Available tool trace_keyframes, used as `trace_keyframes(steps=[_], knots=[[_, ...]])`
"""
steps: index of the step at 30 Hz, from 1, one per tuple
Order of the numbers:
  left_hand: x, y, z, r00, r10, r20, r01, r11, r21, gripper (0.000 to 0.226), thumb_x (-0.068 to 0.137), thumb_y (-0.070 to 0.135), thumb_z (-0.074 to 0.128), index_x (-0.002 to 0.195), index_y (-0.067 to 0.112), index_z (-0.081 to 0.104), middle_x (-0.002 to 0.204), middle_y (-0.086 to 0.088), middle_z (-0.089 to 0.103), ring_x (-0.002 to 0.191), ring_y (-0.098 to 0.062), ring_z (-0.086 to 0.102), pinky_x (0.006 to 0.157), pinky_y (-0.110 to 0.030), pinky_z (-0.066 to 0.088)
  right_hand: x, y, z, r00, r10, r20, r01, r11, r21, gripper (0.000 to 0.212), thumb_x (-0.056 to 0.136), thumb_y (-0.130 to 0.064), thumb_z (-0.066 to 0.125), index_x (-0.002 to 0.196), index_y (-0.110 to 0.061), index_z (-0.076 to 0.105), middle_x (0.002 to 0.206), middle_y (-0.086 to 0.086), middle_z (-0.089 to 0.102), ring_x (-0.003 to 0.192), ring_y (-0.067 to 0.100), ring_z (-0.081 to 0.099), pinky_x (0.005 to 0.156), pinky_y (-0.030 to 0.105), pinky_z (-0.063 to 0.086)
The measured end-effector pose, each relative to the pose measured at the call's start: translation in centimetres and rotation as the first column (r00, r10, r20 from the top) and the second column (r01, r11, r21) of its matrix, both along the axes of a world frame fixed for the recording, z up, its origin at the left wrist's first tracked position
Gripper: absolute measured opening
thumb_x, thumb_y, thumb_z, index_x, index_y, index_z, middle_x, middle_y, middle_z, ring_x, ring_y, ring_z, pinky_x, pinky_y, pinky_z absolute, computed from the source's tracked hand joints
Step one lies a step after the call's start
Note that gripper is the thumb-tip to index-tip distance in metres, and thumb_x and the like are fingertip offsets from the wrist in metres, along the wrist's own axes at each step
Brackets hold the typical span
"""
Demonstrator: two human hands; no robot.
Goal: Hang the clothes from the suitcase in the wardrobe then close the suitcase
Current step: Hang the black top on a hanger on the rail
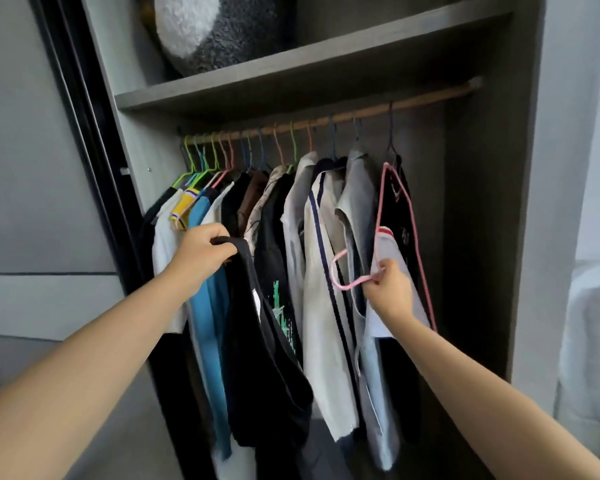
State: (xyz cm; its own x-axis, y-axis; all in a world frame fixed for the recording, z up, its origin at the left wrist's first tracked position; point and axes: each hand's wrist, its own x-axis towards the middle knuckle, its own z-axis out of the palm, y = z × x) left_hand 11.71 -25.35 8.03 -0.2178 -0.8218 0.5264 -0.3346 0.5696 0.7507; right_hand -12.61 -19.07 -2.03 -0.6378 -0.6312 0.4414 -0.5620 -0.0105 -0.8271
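While the left hand [201, 252] gripped the black garment [264, 358] by its neckline before the wardrobe [312, 69], the right hand [390, 289] pinched a pink hanger [400, 202] near the rail's [413, 100] right end.

Dim wardrobe interior, daylight from the right, soft blur throughout, wide-angle bending at edges

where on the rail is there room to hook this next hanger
The free stretch of rail lies at its right end, between the last dark hanger and the wardrobe's right wall. Leftward it is crowded, hooks packed tightest at the far left. The right hand pinches the pink hanger near that gap; the left hand grips the black shirt.
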Motion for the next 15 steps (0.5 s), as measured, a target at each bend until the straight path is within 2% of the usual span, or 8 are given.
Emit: trace_keyframes(steps=[2,4,5,7,9,10,12,15], knots=[[1.3,1.4,-0.5,0.998,-0.016,0.061,0.017,1.0,-0.023,0.034,0.079,-0.011,0.054,0.054,0.009,0.043,0.057,-0.007,0.038,0.059,-0.018,0.036,0.062,-0.027,0.032,1.6,1.3,1.7,0.999,-0.05,0.016,0.052,0.994,-0.095,0.025,0.089,-0.007,0.047,0.112,0.003,0.051,0.079,0.016,0.054,0.072,0.029,0.05,0.062,0.033,0.036],[2.9,2.7,-1.1,0.991,-0.03,0.134,0.034,0.999,-0.028,0.034,0.078,-0.011,0.053,0.055,0.011,0.043,0.058,-0.006,0.037,0.056,-0.015,0.033,0.055,-0.025,0.026,3.1,3.7,2.7,0.998,-0.058,-0.021,0.053,0.978,-0.202,0.031,0.093,-0.024,0.046,0.105,0.002,0.056,0.073,0.009,0.053,0.07,0.025,0.05,0.065,0.036,0.041],[3.7,3.0,-1.3,0.986,-0.038,0.164,0.042,0.999,-0.021,0.034,0.078,-0.011,0.053,0.055,0.011,0.044,0.058,-0.005,0.037,0.055,-0.014,0.032,0.053,-0.025,0.025,3.7,5.0,3.0,0.997,-0.033,-0.065,0.015,0.966,-0.26,0.037,0.094,-0.031,0.042,0.099,0.001,0.059,0.071,0.008,0.052,0.07,0.024,0.05,0.067,0.037,0.043],[5.8,3.6,-1.8,0.974,-0.026,0.224,0.029,1.0,-0.008,0.033,0.079,-0.01,0.055,0.055,0.012,0.046,0.057,-0.004,0.038,0.054,-0.013,0.034,0.052,-0.025,0.025,5.3,7.8,3.5,0.984,-0.001,-0.175,-0.057,0.944,-0.326,0.041,0.095,-0.031,0.039,0.077,-0.001,0.061,0.068,0.012,0.051,0.064,0.024,0.049,0.066,0.032,0.044],[7.5,4.1,-2.3,0.97,-0.009,0.245,0.011,1.0,-0.006,0.035,0.078,-0.01,0.056,0.054,0.013,0.046,0.056,-0.003,0.039,0.049,-0.006,0.037,0.048,-0.019,0.027,6.5,10.1,4.3,0.951,0.098,-0.292,-0.174,0.953,-0.249,0.046,0.095,-0.024,0.043,0.06,0.004,0.056,0.058,0.016,0.047,0.052,0.017,0.044,0.059,0.017,0.036],[8.2,4.4,-2.6,0.969,-0.004,0.246,0.004,1.0,-0.001,0.035,0.078,-0.01,0.056,0.054,0.013,0.046,0.056,-0.002,0.039,0.046,-0.003,0.038,0.044,-0.014,0.027,7.0,10.8,4.8,0.932,0.199,-0.303,-0.256,0.953,-0.162,0.047,0.095,-0.023,0.046,0.057,0.003,0.056,0.051,0.011,0.044,0.044,0.01,0.039,0.051,0.012,0.031],[9.9,5.4,-3.2,0.967,0.012,0.253,-0.013,1.0,0.005,0.034,0.079,-0.009,0.058,0.055,0.013,0.049,0.059,-0.003,0.042,0.05,-0.005,0.039,0.043,-0.009,0.028,7.9,12.0,5.6,0.893,0.375,-0.247,-0.385,0.923,0.01,0.045,0.094,-0.024,0.046,0.053,-0.009,0.055,0.036,-0.007,0.038,0.034,0.006,0.034,0.039,0.011,0.025],[12.7,6.4,-3.9,0.961,0.037,0.273,-0.038,0.999,-0.001,0.032,0.078,-0.007,0.061,0.056,0.013,0.05,0.069,-0.007,0.051,0.062,-0.013,0.043,0.054,-0.011,0.034,8.3,12.4,6.1,0.843,0.528,-0.107,-0.522,0.849,0.076,0.045,0.096,-0.025,0.043,0.055,-0.009,0.052,0.033,-0.007,0.032,0.028,0.002,0.026,0.033,0.012,0.022]])
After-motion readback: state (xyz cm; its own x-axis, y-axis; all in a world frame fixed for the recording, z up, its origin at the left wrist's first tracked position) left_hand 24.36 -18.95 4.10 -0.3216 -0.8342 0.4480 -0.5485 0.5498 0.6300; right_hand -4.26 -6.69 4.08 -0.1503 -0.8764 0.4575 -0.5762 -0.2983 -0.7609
